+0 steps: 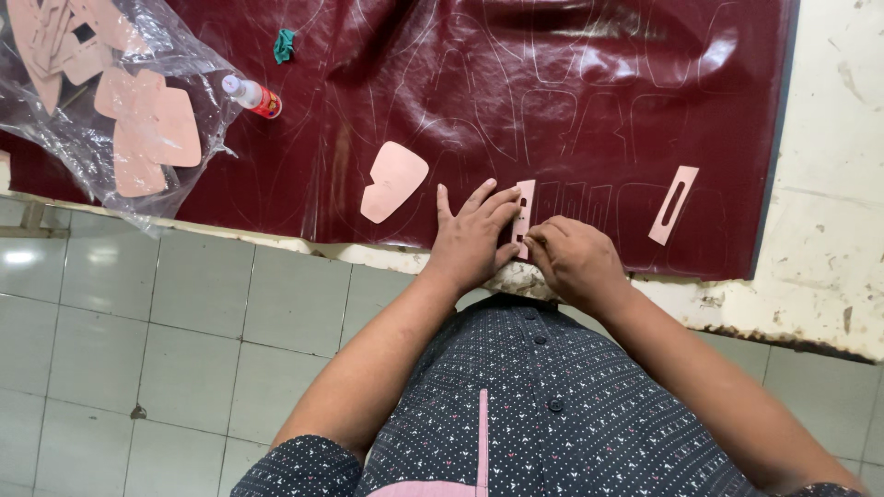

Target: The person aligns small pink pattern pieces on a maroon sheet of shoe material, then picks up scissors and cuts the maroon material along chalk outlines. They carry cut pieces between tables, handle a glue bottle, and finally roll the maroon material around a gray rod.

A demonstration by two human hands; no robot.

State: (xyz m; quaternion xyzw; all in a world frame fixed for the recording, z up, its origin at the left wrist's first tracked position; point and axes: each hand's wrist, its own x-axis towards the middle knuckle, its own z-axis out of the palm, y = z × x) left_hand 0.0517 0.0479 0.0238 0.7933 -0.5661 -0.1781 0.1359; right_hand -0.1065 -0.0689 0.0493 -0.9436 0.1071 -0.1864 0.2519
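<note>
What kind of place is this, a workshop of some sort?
Probably a leather-goods or shoemaking workshop. A glossy dark red leather sheet marked with traced outlines covers the worn white table, pink card templates lie on it, and the left hand presses a narrow slotted template.

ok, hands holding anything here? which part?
Left hand lies flat, pinning a narrow pink template strip on the maroon leather sheet by its left edge. Right hand is closed at the strip's lower end; whatever it grips is hidden.
</note>
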